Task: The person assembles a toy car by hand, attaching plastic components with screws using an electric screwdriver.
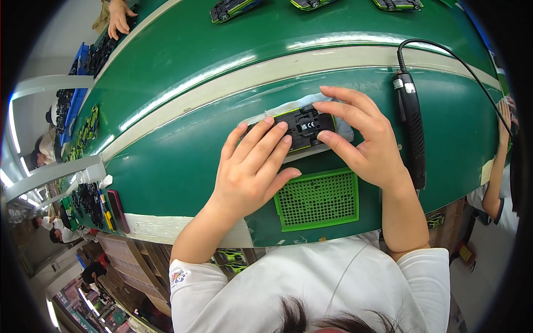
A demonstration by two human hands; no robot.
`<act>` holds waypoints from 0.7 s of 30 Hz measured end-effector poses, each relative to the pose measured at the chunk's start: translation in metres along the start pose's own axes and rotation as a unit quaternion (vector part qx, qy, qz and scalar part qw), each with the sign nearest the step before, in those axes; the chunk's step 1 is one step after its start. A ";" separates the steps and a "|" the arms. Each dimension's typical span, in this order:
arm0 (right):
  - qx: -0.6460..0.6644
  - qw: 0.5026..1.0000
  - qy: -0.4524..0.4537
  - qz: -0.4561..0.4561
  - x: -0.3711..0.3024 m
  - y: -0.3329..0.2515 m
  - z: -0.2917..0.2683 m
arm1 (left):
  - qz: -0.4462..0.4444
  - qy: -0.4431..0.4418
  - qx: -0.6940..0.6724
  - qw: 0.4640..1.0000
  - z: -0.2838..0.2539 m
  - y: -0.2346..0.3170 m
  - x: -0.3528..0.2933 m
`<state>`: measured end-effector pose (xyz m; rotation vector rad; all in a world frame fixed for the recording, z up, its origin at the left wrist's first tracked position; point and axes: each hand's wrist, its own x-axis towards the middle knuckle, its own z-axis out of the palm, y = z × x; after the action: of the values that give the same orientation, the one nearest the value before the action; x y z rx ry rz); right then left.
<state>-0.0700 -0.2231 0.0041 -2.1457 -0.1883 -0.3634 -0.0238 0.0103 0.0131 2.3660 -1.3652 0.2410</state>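
A toy car (307, 129) lies upside down, its black underside and wheels showing and a yellow-green edge along its body. It rests on a pale cloth-like pad (347, 126). My left hand (248, 166) lies over the car's left end, fingers stretched out and fingertips on the underside, thumb held apart below. At the right end, my right hand (363, 136) has its thumb and a finger on either side of the car, by the wheels, with another finger raised. The car's left end is partly hidden under my left fingers.
Just below stands a green perforated basket (317, 201). A black corded handheld tool (410, 127) lies to the right. Beyond a pale rail (233, 77), more toy cars (313, 4) sit along the far side. Another person's hand (118, 19) is at upper left; a phone-like object (117, 211) lies left.
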 end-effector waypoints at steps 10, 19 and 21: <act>0.033 0.997 0.051 0.052 0.002 0.005 0.012 | -0.007 -0.013 0.007 1.000 -0.001 0.002 -0.001; 0.160 0.965 0.041 0.203 0.011 0.002 0.015 | -0.009 -0.006 0.003 1.000 0.000 0.001 0.001; 0.180 0.954 0.031 0.236 0.013 0.003 0.015 | -0.013 -0.005 -0.002 1.000 0.001 0.001 0.001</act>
<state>-0.0540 -0.2121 -0.0017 -1.7438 0.2742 -0.1042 -0.0240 0.0083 0.0131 2.3826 -1.3372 0.2184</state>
